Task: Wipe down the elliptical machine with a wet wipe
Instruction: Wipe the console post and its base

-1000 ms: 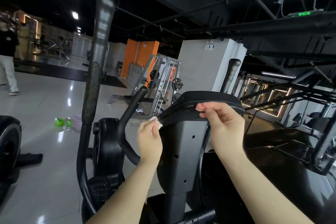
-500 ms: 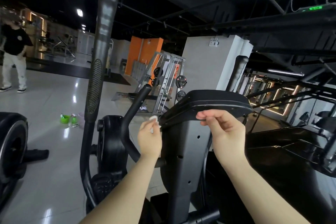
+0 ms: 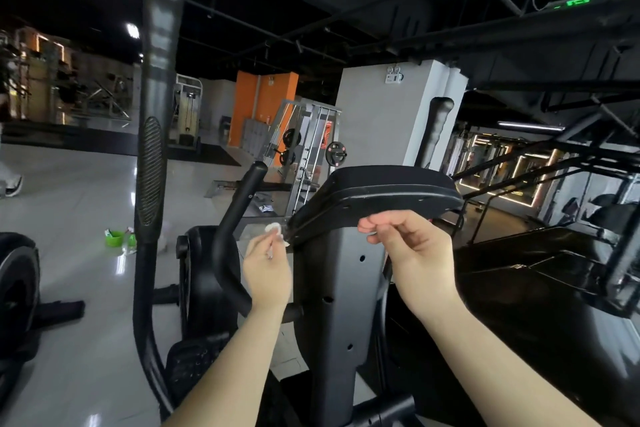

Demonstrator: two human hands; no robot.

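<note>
take in the elliptical machine [image 3: 343, 305] first: grey centre column straight ahead and close. note the long moving arm [image 3: 152, 166] standing tall on the left, then the black console [image 3: 381, 191] capping the column, tilted, with its underside toward the camera. probably midway through wiping that console's lower rim. hard to judge which other surfaces are already clean, so treat the moving arm and the curved fixed handle [image 3: 235, 218] as yet to do.

place the right hand [image 3: 419, 253] with care: hovering just under the console's front edge, fingers curled, thumb against fingertips. cannot tell whether anything is pinched there, or whether skin touches the rim. better laid flat against the console's edge to steady it while wiping.

work with the left hand [image 3: 266, 270], clamped on the wet wipe [image 3: 274, 229] at the console's lower left corner, right against the rim. open out that wipe before going on. bunched this small, covers very little. draw along the rim in one direction from the left corner toward the right hand, overlapping each pass, pressing lightly. follow the seam and the screw holes underneath. avoid squeezing liquid into the gaps. turn to a fresh face once soiled.
</note>
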